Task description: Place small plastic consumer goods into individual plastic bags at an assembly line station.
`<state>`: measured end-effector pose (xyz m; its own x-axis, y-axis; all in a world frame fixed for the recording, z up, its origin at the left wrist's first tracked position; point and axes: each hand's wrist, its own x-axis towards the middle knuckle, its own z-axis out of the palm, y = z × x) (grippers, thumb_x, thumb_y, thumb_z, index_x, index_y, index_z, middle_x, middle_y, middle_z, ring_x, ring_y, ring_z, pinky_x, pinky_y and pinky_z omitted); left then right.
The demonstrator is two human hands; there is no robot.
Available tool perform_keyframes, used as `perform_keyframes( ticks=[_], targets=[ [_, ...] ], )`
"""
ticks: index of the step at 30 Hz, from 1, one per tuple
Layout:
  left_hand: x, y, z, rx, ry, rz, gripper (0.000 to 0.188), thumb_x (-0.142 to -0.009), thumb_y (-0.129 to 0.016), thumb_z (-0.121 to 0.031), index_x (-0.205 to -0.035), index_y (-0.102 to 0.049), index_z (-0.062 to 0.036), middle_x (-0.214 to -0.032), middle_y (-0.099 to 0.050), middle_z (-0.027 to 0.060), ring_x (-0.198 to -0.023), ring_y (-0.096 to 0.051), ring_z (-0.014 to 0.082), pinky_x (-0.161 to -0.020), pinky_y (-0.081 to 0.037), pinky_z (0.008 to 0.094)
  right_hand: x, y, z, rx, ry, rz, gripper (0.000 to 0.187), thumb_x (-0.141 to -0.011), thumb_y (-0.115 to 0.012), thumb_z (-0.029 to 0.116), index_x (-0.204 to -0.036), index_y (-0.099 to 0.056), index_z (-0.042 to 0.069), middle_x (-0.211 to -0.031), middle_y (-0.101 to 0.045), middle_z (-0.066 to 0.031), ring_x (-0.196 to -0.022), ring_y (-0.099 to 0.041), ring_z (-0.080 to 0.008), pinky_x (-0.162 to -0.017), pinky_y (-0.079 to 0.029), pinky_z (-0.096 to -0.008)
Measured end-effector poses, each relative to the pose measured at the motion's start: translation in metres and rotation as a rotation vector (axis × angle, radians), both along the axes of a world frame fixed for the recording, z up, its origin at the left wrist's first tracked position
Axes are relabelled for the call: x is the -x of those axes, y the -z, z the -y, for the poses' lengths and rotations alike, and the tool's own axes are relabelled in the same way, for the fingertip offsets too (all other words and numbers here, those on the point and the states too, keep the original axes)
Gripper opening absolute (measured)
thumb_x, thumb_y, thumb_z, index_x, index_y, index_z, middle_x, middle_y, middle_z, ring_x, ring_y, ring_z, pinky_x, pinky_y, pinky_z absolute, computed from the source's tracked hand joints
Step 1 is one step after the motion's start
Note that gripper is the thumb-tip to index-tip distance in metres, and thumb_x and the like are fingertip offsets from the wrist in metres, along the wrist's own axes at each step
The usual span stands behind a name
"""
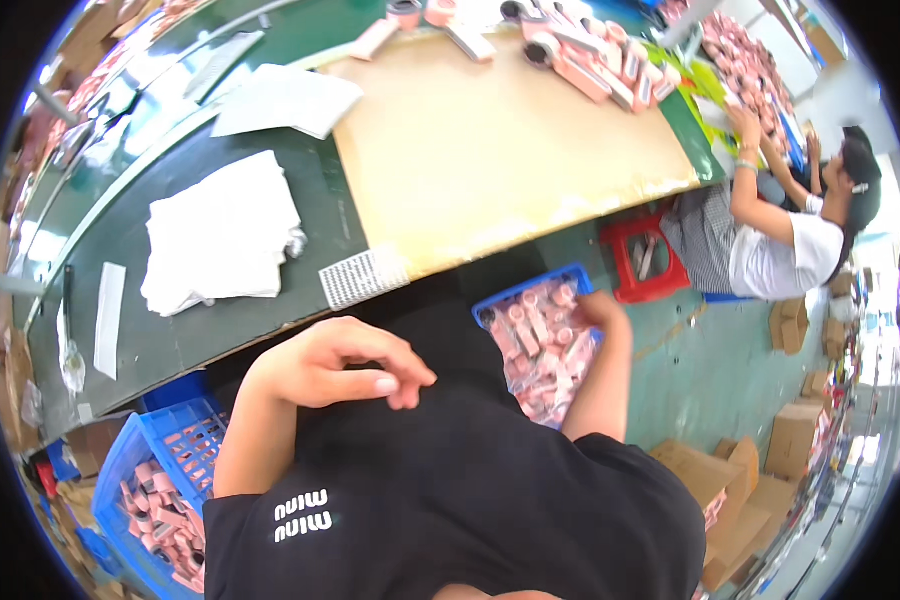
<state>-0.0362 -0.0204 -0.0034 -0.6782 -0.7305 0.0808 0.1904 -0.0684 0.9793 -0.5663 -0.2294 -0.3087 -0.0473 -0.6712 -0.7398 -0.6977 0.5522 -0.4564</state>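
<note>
My left hand (345, 365) is in front of my black shirt, near the table edge. Its fingers are loosely curled, with a gap between thumb and fingers and nothing visible between them. My right hand (602, 310) reaches down to the right rim of a blue basket (485, 300) beside my lap; its fingertips are hidden. Pink pieces (540, 340) with round heads and straight handles, some with grey panels, fill this basket, some seemingly under clear plastic. More such pink pieces (590, 60) lie heaped at the far right of the tan board (510, 150).
White cloths (220, 235) are stacked on the green table (320, 195), beside white sheets (290, 100). A blue crate (120, 470) of pink pieces stands at lower left. To the right are a red stool (660, 290), cardboard boxes (690, 470) and a seated person (790, 240).
</note>
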Motion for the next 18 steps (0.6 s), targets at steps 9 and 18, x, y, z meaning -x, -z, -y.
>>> perform_keyframes(
  ticks=[9, 18],
  targets=[
    [-0.061, -0.031, -0.017, 0.550, -1.448, 0.705, 0.019, -0.096, -0.067, 0.000, -0.114, -0.072, -0.0001, -0.086, -0.067, 0.0042, -0.073, -0.059, 0.0133, -0.071, -0.050, 0.0296, -0.194, -0.353, 0.120, 1.144, -0.412, 0.149, 0.028, -0.099, -0.073, 0.022, -0.117, -0.078, 0.002, -0.094, -0.078, -0.0020, -0.080, -0.070, -0.0096, -0.065, -0.054, -0.0264],
    [-0.080, -0.005, 0.018, 0.483, -1.489, 1.427, 0.032, -0.086, -0.081, -0.039, -0.096, -0.078, -0.0084, -0.095, -0.073, 0.0089, -0.088, -0.072, 0.0306, -0.090, -0.048, 0.0459, -0.266, -0.217, 0.235, 1.523, -0.282, -0.624, 0.067, -0.096, -0.074, 0.037, -0.148, -0.053, 0.002, -0.140, -0.065, -0.0243, -0.121, -0.065, -0.0508, -0.107, -0.048, -0.0619]
  ],
)
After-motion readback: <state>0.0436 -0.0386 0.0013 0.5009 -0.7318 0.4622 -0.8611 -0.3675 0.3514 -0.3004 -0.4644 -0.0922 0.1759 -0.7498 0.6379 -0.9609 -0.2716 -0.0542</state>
